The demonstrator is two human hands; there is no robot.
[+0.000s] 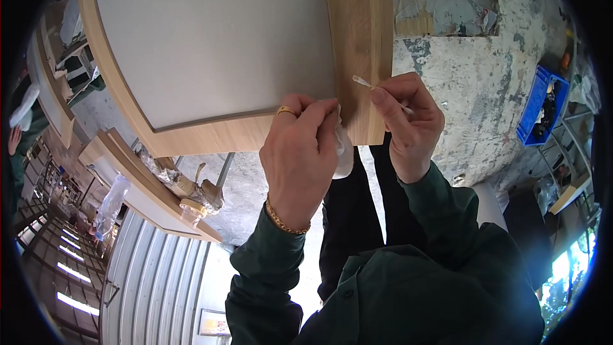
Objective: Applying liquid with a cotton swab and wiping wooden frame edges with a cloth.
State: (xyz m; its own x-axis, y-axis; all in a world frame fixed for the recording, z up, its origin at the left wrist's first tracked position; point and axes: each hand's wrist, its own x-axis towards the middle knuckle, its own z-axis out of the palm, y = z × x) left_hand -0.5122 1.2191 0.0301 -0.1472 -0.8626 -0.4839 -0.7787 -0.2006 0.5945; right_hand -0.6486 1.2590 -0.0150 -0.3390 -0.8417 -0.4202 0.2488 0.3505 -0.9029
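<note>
A cotton swab (pixel 362 81) is pinched between the thumb and fingers of my right hand (pixel 412 118), its tip pointing left over the wooden frame. My left hand (pixel 297 150) is closed on a white cloth (pixel 345 153), which hangs down beside the fingers. Both hands are at the near corner of a framed panel (pixel 242 38), which has a light wood border and a flat grey inset. My left fingertips are by the inset's corner, and whether they touch the wood I cannot tell.
To the right, a blue crate (pixel 543 105) holds dark items. More wood-framed panels (pixel 147 185) lean at the left, with a clear plastic bottle (pixel 112 204) and a plastic cup (pixel 191 211) on them. Worn, paint-stained flooring (pixel 460 102) shows right of the panel.
</note>
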